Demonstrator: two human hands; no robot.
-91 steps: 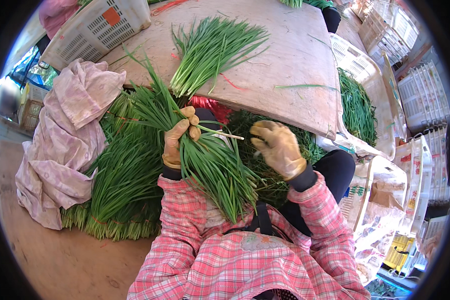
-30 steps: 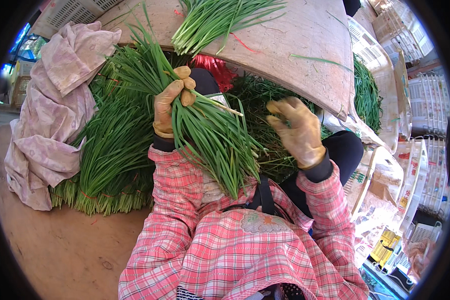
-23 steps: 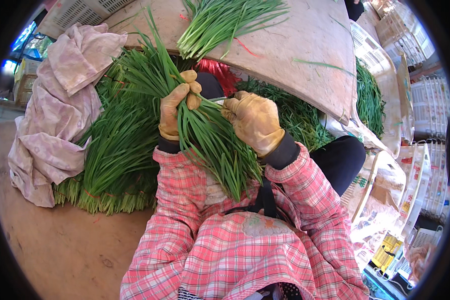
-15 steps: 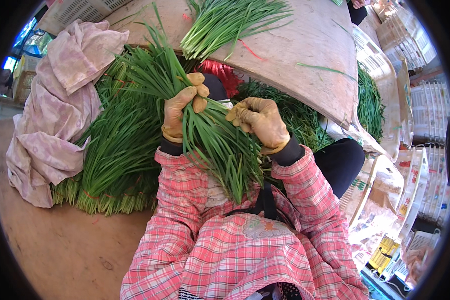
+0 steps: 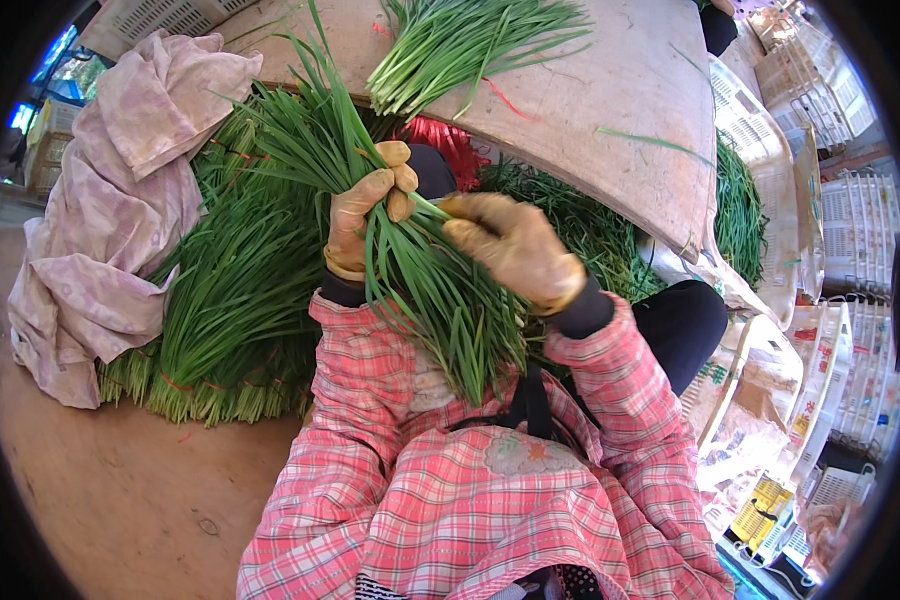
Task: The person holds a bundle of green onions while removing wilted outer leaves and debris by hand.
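My left hand (image 5: 365, 215), in a tan glove, is closed around a bunch of garlic chives (image 5: 315, 130). Some of the leaves fan up to the left; others hang down over my lap. Pale stems stick out to the right of that fist, toward my gloved right hand (image 5: 518, 250). The right fingers are curled at the stem ends and smeared by motion. To the left lies a heap of tied garlic chives (image 5: 235, 300), their cut ends toward me. A loose bunch (image 5: 460, 50) rests on the board ahead, beside a red tie (image 5: 510, 100).
A pale crumpled cloth (image 5: 130, 190) covers the heap's left side. The wooden board (image 5: 610, 100) juts toward me above loose greens (image 5: 570, 215) and red strands (image 5: 445, 150). White plastic crates (image 5: 755, 120) stand at the right. Part of another person (image 5: 718, 25) shows at the top right.
My right hand has shifted slightly left and turned at the stems, closer to the left fist. The left hand keeps its hold on the bunch.
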